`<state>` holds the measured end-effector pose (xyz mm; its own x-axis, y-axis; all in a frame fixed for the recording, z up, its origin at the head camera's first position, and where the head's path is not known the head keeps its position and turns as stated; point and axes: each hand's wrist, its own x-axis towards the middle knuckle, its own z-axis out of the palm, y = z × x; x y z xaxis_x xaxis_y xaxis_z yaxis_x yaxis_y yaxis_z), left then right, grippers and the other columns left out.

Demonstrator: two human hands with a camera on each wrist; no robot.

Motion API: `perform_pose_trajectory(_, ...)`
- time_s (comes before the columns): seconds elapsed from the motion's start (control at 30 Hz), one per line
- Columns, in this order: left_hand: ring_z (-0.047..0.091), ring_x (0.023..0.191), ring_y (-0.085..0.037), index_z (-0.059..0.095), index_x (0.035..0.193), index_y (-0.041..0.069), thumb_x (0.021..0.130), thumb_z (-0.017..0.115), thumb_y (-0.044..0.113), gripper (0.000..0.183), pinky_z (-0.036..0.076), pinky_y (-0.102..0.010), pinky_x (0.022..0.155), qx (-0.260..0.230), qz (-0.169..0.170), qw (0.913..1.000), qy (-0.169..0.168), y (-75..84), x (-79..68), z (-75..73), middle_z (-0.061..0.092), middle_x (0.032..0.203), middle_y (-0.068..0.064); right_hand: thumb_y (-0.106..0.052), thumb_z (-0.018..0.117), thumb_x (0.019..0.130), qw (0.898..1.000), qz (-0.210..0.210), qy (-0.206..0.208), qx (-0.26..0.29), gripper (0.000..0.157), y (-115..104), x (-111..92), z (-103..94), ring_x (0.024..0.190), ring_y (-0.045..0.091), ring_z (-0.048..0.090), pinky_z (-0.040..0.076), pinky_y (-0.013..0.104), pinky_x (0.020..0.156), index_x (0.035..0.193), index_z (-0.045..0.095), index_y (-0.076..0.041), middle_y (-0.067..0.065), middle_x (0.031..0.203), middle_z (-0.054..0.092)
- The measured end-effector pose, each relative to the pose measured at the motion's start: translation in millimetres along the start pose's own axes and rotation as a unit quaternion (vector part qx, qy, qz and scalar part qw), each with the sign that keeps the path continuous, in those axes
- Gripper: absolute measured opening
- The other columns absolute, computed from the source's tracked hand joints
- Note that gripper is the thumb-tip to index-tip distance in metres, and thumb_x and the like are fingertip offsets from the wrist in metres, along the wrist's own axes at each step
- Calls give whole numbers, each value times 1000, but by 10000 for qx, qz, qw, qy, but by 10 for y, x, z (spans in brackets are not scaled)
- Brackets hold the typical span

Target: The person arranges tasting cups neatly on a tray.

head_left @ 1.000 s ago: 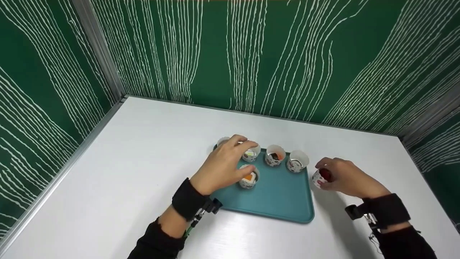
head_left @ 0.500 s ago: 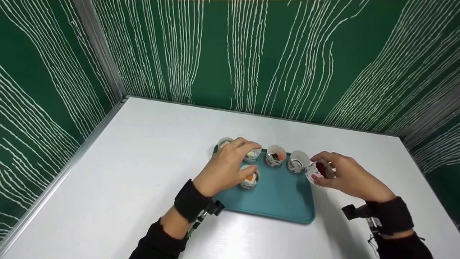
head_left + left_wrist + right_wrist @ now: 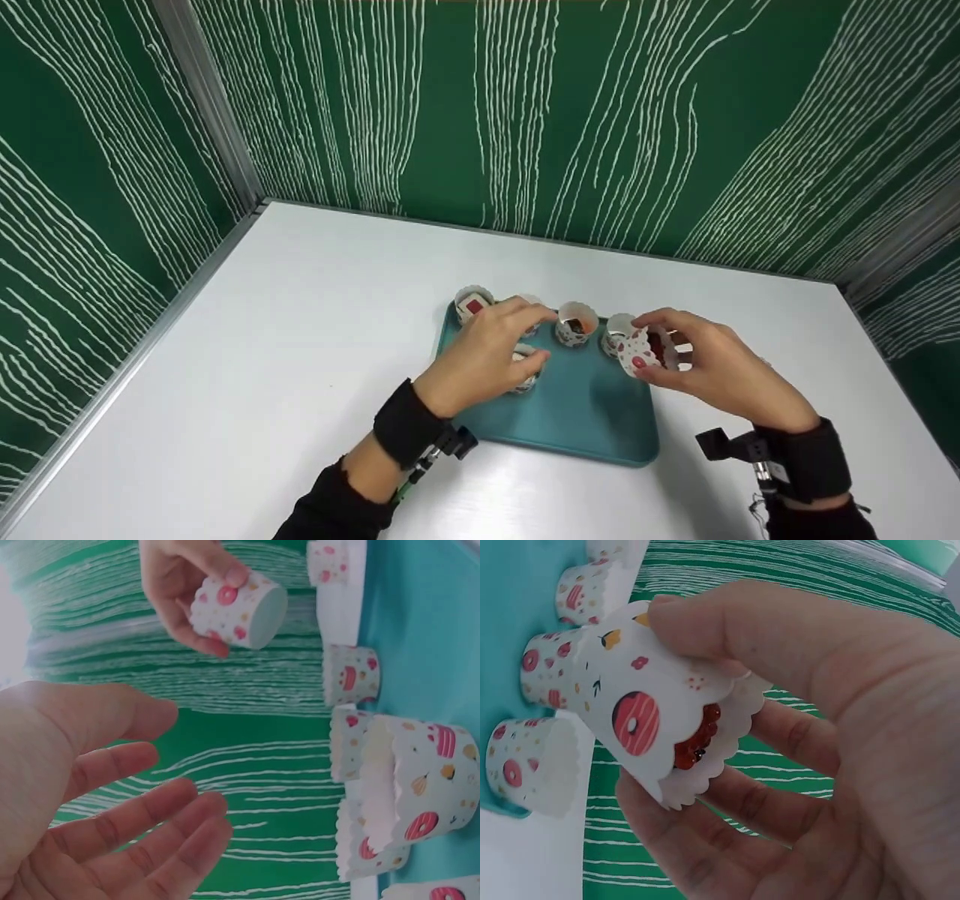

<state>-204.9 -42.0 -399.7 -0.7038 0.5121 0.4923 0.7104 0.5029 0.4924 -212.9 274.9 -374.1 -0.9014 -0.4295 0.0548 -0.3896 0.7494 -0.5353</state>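
My right hand [image 3: 709,358] pinches a white paper baking cup [image 3: 604,694] with doughnut prints. Its mouth is tilted toward my palm, and something dark red and glossy [image 3: 697,741] shows inside. This cup is raised over the right edge of a teal tray [image 3: 570,420]. Above the tray's left part hovers my left hand [image 3: 476,358], fingers loosely bent and apart, holding nothing. It partly hides two cups, among them a front cup [image 3: 431,780]. A cup with a white piece with a red patch [image 3: 474,304] stands at the back left.
Along the tray's back edge stand several matching cups, such as one with dark and orange contents [image 3: 576,327] and one behind the held cup [image 3: 618,330]. A white table [image 3: 315,300] surrounds the tray. Green panels with white lines [image 3: 450,112] rise behind it.
My right hand has carried the paper cup leftward from beside the tray to over its right edge, tilting it more. My left hand has drifted slightly right, uncovering the back-left cup.
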Motion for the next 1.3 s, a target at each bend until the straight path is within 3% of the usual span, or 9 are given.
perform_pose_trajectory(0.27,72,98,-21,70,131,4,98,78,9,34,59,-25,86,-162,255,9994,-154,54,3,124,73,118,-11,-21,87,92,9991,-149,73,393,51,-112,-21,75,98,15,68,63,32,91,139,66,-14,0,111,72)
perform_pose_trajectory(0.63,72,101,-18,72,131,6,98,76,5,33,58,-19,89,-542,245,9971,-467,92,17,291,74,125,-9,-31,84,95,9968,-389,128,683,54,-178,-37,215,91,8,66,61,23,90,143,64,-13,-4,101,70)
perform_pose_trajectory(0.8,73,102,-20,71,131,6,97,77,4,35,60,-23,89,-615,238,9969,-420,102,-5,326,73,125,-10,-34,82,96,9962,-414,89,763,53,-207,-35,272,87,11,63,59,24,87,141,64,-13,-4,93,64)
perform_pose_trajectory(0.97,73,107,-23,70,131,6,98,78,8,35,59,-22,93,-662,231,9970,-342,116,-15,357,73,125,-9,-33,81,98,9949,-539,67,851,54,-233,-52,326,87,10,63,55,23,80,145,62,-13,-5,96,66)
perform_pose_trajectory(1.3,71,110,-17,69,130,6,97,79,10,34,58,-19,95,-454,261,9984,-224,104,3,402,71,124,-8,-33,82,97,9951,-528,75,829,62,-234,-23,366,89,12,61,54,23,77,151,60,-13,-5,99,67)
